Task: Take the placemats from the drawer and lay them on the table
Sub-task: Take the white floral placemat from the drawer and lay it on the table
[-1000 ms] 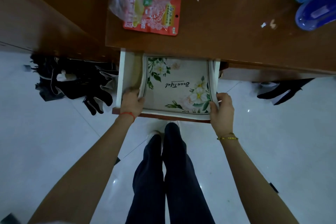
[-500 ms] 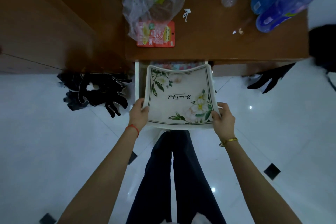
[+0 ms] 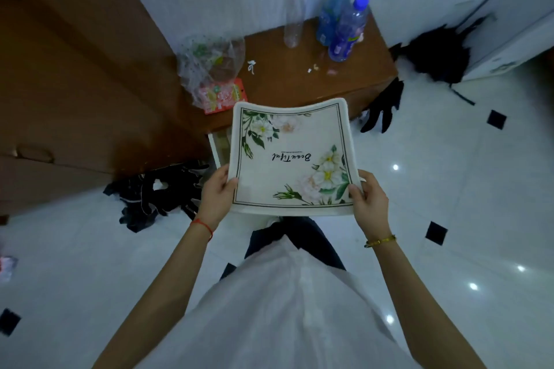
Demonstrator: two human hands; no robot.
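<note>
Since the earlier frame the placemats point(image 3: 292, 159) have left the drawer point(image 3: 218, 145) and risen clear of it; we now hold them in the air in front of the counter point(image 3: 302, 81), which lies at 12 o'clock. The left hand point(image 3: 216, 193) pinches the near left corner, thumb on top; the right hand point(image 3: 368, 199) pinches the near right corner likewise. The far edge is unsupported and curls upward. We cannot tell how many mats the stack contains. Risks, as we judge them: a lower mat could slide out of the two-corner pinch. The counter also carries a plastic bag point(image 3: 209, 69), a red packet point(image 3: 226, 96) and three bottles point(image 3: 338, 27) at 1 o'clock; a sweeping far edge could topple the bottles. The drawer is open at 11 o'clock, near our legs.
</note>
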